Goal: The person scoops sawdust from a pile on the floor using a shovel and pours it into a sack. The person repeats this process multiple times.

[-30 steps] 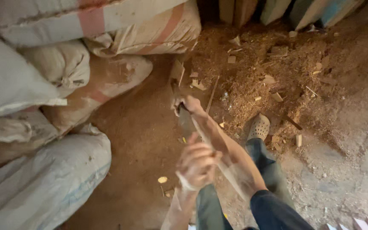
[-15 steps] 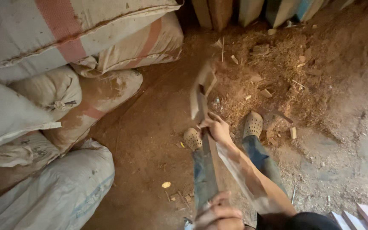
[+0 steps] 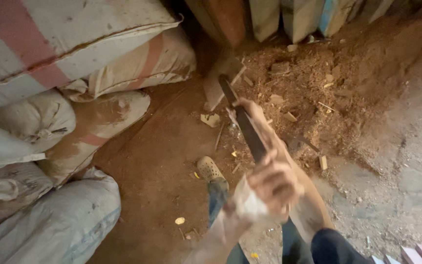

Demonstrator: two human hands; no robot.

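I hold a long dark-handled shovel (image 3: 246,128) pointing away from me. My right hand (image 3: 250,108) grips the handle farther out, its forearm running back to a dark sleeve. My left hand (image 3: 271,183), with a pale wrap at the wrist, is closed around the handle nearer to me. The flat blade (image 3: 217,84) rests at the edge of a sawdust pile (image 3: 318,88). My foot in a tan perforated shoe (image 3: 211,169) stands on the brown dirt floor below the handle.
Stuffed woven sacks (image 3: 50,146) are stacked along the left side. Wooden planks (image 3: 269,19) lean at the back. Wood chips and scraps (image 3: 210,119) lie scattered on the floor. Grey bare ground (image 3: 396,186) spreads to the right.
My left hand has slid up the handle away from the bottom edge. The blade has moved farther toward the back pile. Only one shoe shows now.
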